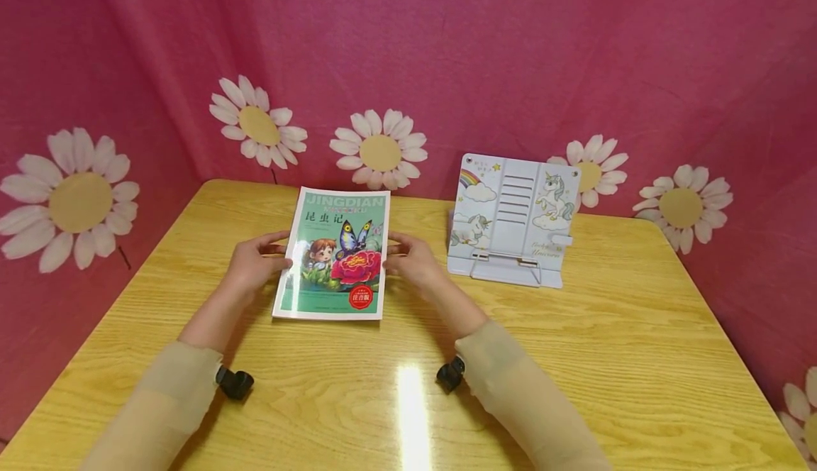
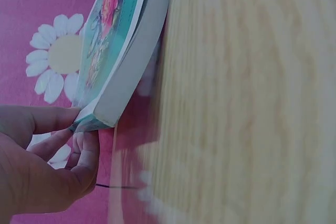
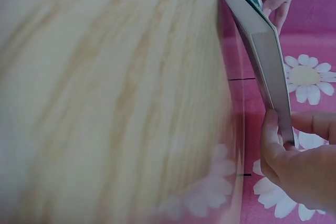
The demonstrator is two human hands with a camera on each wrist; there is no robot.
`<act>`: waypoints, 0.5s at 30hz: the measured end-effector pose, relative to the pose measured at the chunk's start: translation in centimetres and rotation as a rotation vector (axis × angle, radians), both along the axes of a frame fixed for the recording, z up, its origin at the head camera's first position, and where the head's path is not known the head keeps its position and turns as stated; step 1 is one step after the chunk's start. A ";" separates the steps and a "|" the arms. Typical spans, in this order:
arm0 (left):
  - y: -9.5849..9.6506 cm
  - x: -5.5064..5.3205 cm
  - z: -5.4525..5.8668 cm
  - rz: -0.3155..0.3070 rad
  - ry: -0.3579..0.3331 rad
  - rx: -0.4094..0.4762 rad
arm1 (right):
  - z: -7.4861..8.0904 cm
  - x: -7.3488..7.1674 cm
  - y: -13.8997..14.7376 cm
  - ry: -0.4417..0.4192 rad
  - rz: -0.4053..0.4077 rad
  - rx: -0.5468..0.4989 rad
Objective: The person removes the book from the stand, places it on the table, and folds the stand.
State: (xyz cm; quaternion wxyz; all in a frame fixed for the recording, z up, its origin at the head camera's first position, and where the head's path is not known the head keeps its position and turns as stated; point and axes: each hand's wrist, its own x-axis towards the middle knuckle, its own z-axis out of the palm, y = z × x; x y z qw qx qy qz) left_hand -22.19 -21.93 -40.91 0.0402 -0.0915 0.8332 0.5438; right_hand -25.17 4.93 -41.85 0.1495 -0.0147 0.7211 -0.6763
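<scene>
A paperback book (image 1: pixel 328 244) with a green cover, showing a child, a butterfly and a red flower, is held face up over the table. My left hand (image 1: pixel 254 265) pinches its left edge, thumb on top and fingers underneath. At the opposite edge, my right hand (image 1: pixel 416 265) grips it between thumb and fingers. The left wrist view shows the page block of the book (image 2: pixel 134 59) bowed slightly, apart from the tabletop. Fingers of the right hand (image 3: pixel 302 169) reach under the book (image 3: pixel 270 59) in the right wrist view.
A white unicorn-patterned book stand (image 1: pixel 513 219) with a wire holder at its foot stands upright to the right of the book. The wooden table (image 1: pixel 613 357) meets a pink curtain (image 1: pixel 408 45) with daisies behind it. Black wrist cameras (image 1: pixel 236 382) sit on both sleeves.
</scene>
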 end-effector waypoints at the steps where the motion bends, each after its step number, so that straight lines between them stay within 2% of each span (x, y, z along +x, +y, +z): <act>1: -0.1 -0.1 0.0 -0.003 -0.005 0.001 | 0.0 -0.1 -0.1 -0.007 0.001 -0.003; 9: -1.0 -0.7 0.0 -0.046 -0.048 -0.030 | -0.4 -0.6 -0.9 -0.036 0.008 0.050; 15: -2.0 -1.3 -0.2 -0.078 -0.112 -0.081 | -0.7 -0.8 -1.6 -0.027 0.028 0.075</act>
